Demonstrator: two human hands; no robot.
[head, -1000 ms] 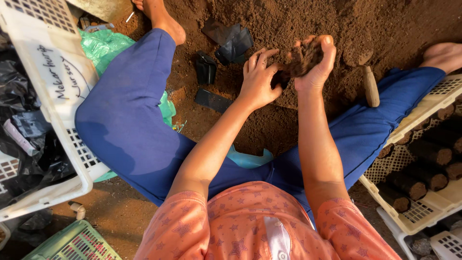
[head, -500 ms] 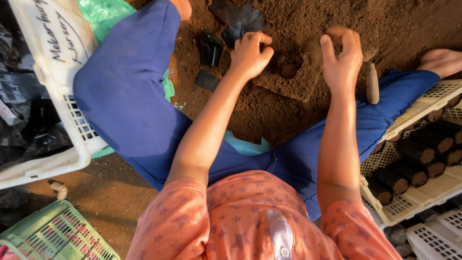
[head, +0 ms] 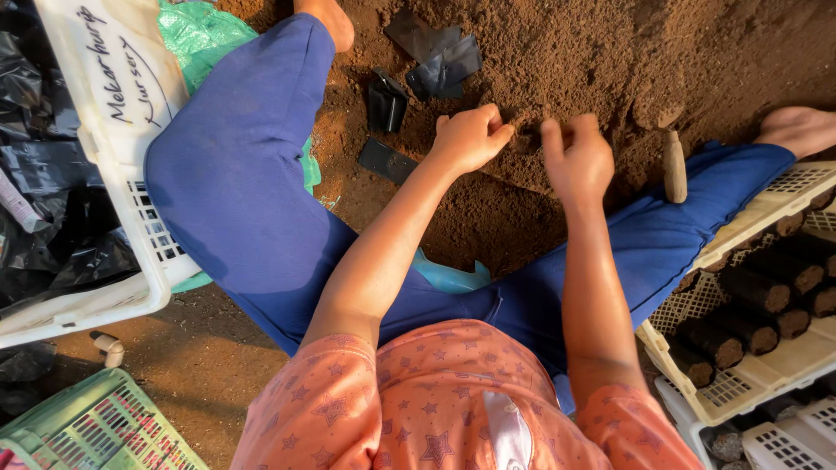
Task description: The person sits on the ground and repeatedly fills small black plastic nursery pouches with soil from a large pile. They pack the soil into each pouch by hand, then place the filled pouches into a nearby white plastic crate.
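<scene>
Seated with blue-trousered legs spread, the person presses the left hand (head: 470, 137) and right hand (head: 576, 158), both curled, into the brown soil heap (head: 601, 61). Black plastic seedling bags (head: 433, 54) lie beyond; a cream crate (head: 766, 365) of filled soil bags sits right, a white crate (head: 113, 130) left.

Both hands are coming down onto the soil heap

The left hand (head: 471, 137) and right hand (head: 576, 158), a second ago raised together around a clump, are now separating and lowering, fists curling against the brown soil (head: 566, 61) at twelve o'clock. The clump is no longer showing between them.
</scene>
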